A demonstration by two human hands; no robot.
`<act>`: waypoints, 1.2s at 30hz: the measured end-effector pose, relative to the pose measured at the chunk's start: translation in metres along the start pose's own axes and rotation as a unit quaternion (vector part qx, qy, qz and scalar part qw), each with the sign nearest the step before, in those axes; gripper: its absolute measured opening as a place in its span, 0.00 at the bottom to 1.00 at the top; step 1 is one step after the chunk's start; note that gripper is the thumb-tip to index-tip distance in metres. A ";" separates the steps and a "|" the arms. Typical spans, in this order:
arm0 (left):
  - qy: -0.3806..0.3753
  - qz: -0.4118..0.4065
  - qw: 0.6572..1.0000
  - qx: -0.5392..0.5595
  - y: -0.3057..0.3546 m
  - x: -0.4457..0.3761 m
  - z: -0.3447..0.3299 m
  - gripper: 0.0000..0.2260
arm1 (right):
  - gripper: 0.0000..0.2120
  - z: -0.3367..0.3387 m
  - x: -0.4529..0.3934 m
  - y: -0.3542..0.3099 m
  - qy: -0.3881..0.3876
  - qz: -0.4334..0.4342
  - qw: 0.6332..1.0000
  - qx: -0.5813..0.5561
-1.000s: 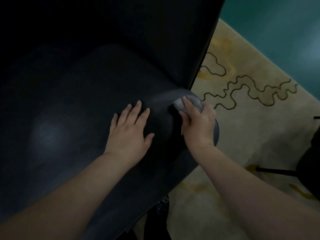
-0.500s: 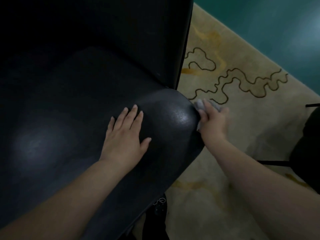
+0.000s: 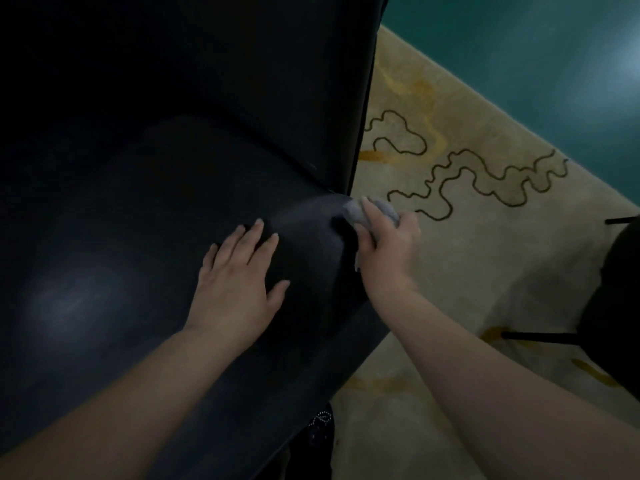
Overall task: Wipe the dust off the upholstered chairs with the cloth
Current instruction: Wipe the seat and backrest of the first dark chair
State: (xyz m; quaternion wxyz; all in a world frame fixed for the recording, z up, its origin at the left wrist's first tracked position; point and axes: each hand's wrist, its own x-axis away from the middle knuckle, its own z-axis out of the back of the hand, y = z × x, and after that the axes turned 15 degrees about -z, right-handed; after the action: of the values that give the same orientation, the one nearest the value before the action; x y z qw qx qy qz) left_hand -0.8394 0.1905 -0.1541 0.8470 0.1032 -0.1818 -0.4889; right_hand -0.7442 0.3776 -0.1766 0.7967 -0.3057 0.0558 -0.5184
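Our left hand (image 3: 235, 289) lies flat, fingers straight, on the black chair seat (image 3: 121, 237); our right hand (image 3: 388, 247) grips a grey cloth (image 3: 356, 211) against its right corner.

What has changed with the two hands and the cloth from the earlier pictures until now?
The right hand moved the cloth from the seat's corner down over its right edge, then back up to the corner beside the backrest. It grips the cloth throughout. The left hand stayed flat on the chair seat, fingers spread. The carpet looks unchanged.
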 end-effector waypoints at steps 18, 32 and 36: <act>0.019 -0.035 0.999 0.034 -0.029 0.013 0.001 0.29 | 0.19 -0.039 0.010 -0.075 0.060 0.103 0.990 0.068; -0.011 0.023 0.997 0.077 -0.046 0.035 0.065 0.26 | 0.19 0.003 0.047 -0.100 0.003 0.022 0.999 -0.038; -0.008 0.036 0.994 0.101 -0.046 0.054 0.111 0.25 | 0.20 0.035 0.072 -0.127 -0.005 0.049 0.999 -0.023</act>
State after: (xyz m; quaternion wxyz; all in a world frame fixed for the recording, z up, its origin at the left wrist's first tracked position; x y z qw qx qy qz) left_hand -0.8964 0.1216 -0.0581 0.8478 0.1777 -0.2402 -0.4383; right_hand -0.7979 0.2955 -0.0626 0.8140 -0.3235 0.0789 -0.4760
